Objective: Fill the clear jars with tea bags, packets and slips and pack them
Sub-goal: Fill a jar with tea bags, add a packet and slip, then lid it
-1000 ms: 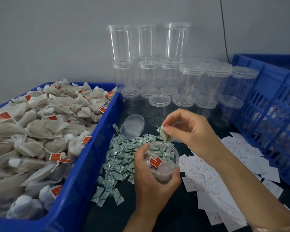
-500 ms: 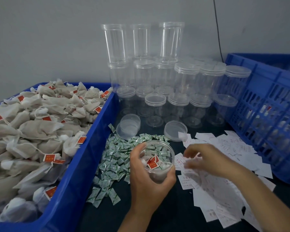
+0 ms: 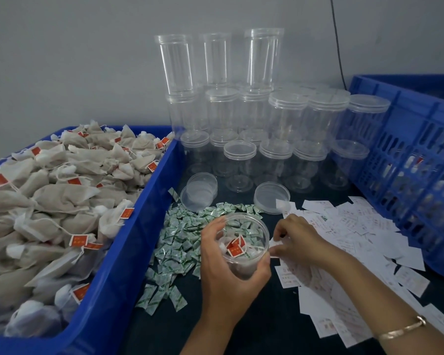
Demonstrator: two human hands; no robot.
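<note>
While my left hand (image 3: 223, 278) grips the open jar (image 3: 242, 266), my right hand (image 3: 300, 239) pinches one slip (image 3: 274, 244) beside its rim, toward the table's front edge.

A left hand (image 3: 223, 272) grips an open clear jar (image 3: 244, 245) holding red-tagged tea bags, while the right hand (image 3: 297, 239) pinches a white slip (image 3: 274, 244) at its rim, beside green packets (image 3: 185, 242) and stacked empty jars (image 3: 241, 119).
</note>
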